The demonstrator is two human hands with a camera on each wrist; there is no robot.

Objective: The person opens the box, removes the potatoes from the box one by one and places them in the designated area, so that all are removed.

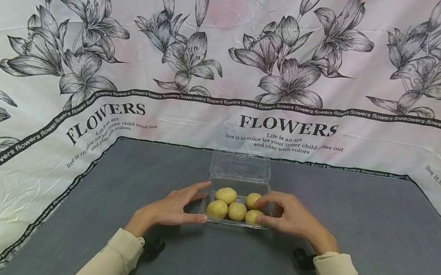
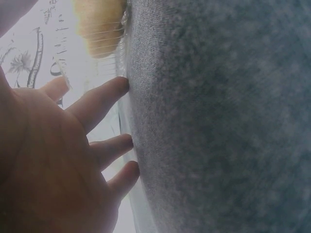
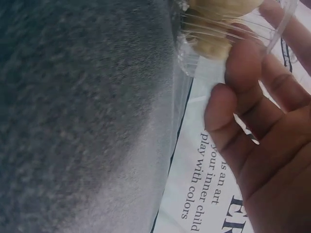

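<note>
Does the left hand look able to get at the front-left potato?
Probably yes: the left hand is beside the clear box, whose lid stands open, and nothing covers the front-left potato.

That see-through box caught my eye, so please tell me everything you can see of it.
The box looks like thin clear plastic, rectangular and shallow, with ribbed walls. Its lid is open, raised at the far edge. It sits upright on the grey table, holding five yellow, roundish items. The left hand is spread at its left end, the right hand reaches over its right; where fingers touch it is hard to tell.
</note>
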